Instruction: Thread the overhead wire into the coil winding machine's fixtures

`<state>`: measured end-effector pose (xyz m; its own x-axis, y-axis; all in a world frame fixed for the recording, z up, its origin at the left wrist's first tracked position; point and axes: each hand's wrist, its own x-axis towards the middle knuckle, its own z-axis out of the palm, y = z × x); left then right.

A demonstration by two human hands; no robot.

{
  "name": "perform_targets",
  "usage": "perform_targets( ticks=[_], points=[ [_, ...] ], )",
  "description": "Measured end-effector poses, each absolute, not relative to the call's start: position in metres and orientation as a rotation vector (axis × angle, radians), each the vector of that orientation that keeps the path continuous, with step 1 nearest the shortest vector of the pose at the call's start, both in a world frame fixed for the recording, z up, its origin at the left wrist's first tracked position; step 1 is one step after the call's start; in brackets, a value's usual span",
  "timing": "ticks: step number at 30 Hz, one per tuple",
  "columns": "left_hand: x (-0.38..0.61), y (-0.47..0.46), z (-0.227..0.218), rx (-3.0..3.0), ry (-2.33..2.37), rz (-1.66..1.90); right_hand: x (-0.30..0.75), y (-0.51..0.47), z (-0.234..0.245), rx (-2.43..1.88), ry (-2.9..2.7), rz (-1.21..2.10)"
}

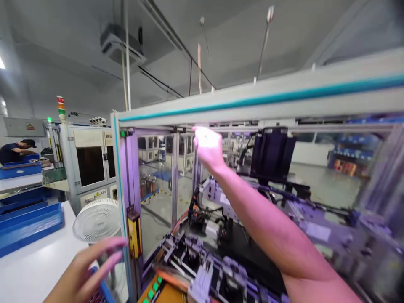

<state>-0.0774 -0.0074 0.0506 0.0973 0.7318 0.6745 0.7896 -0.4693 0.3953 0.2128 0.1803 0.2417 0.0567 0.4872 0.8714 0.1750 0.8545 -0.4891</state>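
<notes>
Left hand: my fingers loosely spread, holding nothing, beside the frame.
Right hand: below the frame's top; glare, I can't tell its grip.

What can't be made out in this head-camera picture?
All in the head view:
Right hand: glare and blur hide whether it holds anything.
Left hand: blur hides whether it touches the white post.
Machinery behind the right forearm: covered.
Blue bin: cut off by the bottom edge.

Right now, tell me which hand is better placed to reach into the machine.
Probably the right hand: it's raised below the teal-striped beam, its forearm across the machinery. The left hand hovers well left of it.
</notes>
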Motion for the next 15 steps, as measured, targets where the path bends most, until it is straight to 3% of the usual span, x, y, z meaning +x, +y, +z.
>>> perform_targets(
  ticks=[2, 7, 11, 15],
  points=[
    [-0.051, 0.017, 0.101, -2.489, -1.229, -1.215, 0.209, 0.145, 0.179, -0.491, -1.611, 0.177],
    [0.032, 0.089, 0.187, -2.883, -1.307, -1.680, 0.199, 0.067, 0.069, -0.502, -1.722, 0.036],
    [0.063, 0.095, 0.201, -3.392, -0.932, -1.944, 0.206, 0.037, 0.029, -0.553, -1.811, -0.163],
    [0.058, 0.065, 0.176, -3.402, -0.839, -1.813, 0.217, 0.021, -0.006, -0.612, -2.006, -0.361]
  ],
)
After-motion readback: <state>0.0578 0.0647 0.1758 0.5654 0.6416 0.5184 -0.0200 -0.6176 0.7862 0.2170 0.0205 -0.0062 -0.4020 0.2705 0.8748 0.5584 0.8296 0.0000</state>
